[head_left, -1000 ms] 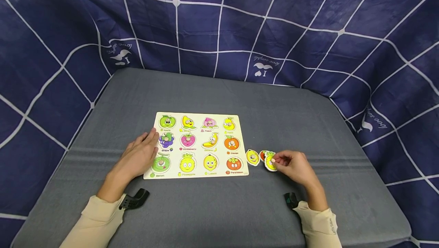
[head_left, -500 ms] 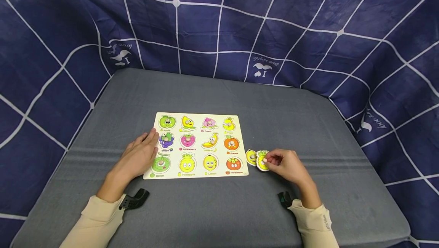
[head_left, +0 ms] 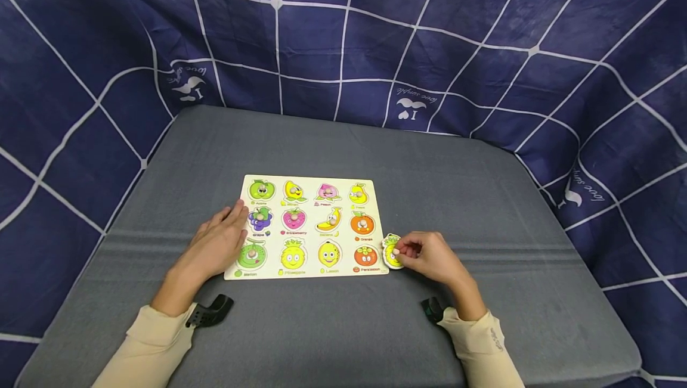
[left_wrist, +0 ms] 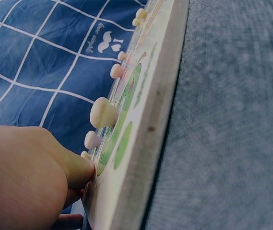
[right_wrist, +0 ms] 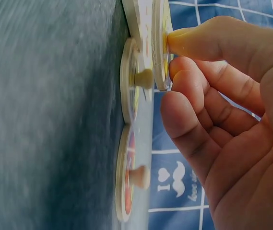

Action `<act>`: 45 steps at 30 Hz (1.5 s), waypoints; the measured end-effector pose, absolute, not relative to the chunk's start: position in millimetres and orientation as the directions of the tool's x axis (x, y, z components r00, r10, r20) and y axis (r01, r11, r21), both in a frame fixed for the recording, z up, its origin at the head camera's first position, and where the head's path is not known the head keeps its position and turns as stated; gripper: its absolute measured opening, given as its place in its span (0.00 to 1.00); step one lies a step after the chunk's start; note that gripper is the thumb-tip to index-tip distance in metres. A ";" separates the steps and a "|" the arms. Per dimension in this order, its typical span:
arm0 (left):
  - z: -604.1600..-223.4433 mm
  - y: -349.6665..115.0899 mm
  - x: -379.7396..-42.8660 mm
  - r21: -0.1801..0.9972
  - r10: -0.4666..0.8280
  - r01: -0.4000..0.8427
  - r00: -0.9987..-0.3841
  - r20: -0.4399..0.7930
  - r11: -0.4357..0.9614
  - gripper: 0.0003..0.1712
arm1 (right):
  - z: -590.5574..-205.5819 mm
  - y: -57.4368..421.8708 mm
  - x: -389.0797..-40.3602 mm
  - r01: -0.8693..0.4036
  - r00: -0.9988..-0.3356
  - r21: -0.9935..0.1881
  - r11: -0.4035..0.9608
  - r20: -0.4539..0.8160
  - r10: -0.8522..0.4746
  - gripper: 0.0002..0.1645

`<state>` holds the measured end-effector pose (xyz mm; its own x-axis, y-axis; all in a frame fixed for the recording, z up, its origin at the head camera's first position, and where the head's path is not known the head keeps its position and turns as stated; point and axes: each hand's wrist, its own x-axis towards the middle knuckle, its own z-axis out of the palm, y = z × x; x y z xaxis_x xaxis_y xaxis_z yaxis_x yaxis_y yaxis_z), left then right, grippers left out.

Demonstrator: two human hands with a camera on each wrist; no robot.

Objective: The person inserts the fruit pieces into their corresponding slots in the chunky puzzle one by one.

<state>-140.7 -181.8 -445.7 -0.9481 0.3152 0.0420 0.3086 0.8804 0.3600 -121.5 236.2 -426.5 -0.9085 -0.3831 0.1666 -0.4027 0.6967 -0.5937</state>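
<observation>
A cream fruit puzzle board lies on the grey table. My left hand rests along its left edge, fingers extended; the thumb touches the board by the melon piece. Between thumb and fingers my right hand pinches a pineapple puzzle piece by its knob. In the head view this piece overlaps the board's right edge; in the right wrist view it is raised above the table. Below it lie a yellow knobbed piece and a red one, both hidden in the head view.
Several knobbed fruit pieces, such as the apple and orange, sit in the board. The pineapple, lemon and persimmon spots show flat pictures. A blue checked curtain encloses the back and sides of the grey table.
My right hand has carried the pineapple piece left, across the lemon piece, to the board's right edge. The left hand and the board have stayed put.
</observation>
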 end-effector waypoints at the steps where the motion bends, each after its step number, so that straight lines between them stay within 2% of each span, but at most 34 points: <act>1: -445.7 -182.0 -140.8 0.361 0.315 0.306 -0.949 0.037 0.881 0.29 | -426.7 234.5 -122.0 -0.407 -0.906 -0.596 0.693 0.166 -0.389 0.05; 20: -447.2 -184.2 -140.9 0.369 0.305 0.288 -0.952 0.014 0.884 0.30 | -428.9 196.9 -135.2 -0.520 -0.828 -0.582 0.625 0.162 -0.537 0.04; 45: -447.7 -185.0 -141.5 0.363 0.317 0.302 -0.948 0.019 0.882 0.30 | -429.5 153.4 -145.7 -0.566 -0.781 -0.578 0.588 0.149 -0.606 0.02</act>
<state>-141.5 -185.0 -447.7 -0.9482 0.3172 0.0187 0.3021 0.8816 0.3627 -145.7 153.4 -429.5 -0.7813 -0.6062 0.1488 -0.5663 0.5880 -0.5775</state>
